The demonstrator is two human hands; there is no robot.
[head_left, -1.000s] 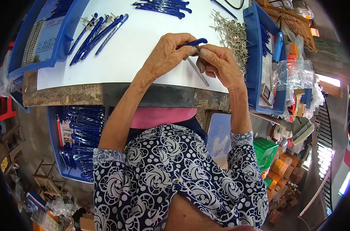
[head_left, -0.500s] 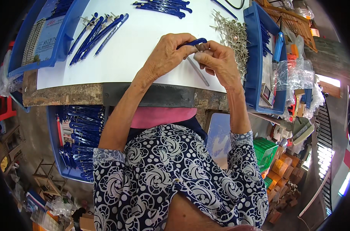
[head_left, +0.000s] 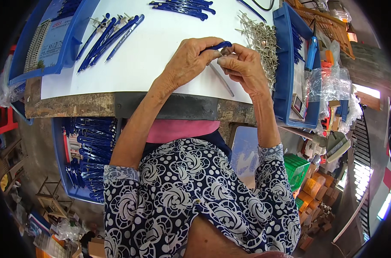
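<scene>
My left hand [head_left: 189, 58] is closed around a slim dark blue plastic strip [head_left: 220, 46], its rounded end sticking out past the thumb and forefinger. Against that end my right hand [head_left: 245, 66] pinches a small metal pin, mostly hidden by the fingertips. Below the hands a thin grey metal rod [head_left: 221, 80] lies on the white work surface [head_left: 156, 41]. To the right is a heap of loose, disc-headed metal pins [head_left: 264, 45]. Several blue strips with pins in their ends [head_left: 107, 41] lie to the left, and more strips [head_left: 184, 7] at the far side.
A blue tray [head_left: 282, 64] on the right holds strips, a blue pen-shaped tool [head_left: 311, 51] and a small device [head_left: 298, 105]. Another blue tray [head_left: 70, 56] stands at the left. Under the table's worn edge [head_left: 75, 106], a blue bin [head_left: 60, 163] is full of strips.
Both hands stay in nearly the same place. The blue strip's end has tilted slightly, and the right fingers have shifted a little upward against it.
</scene>
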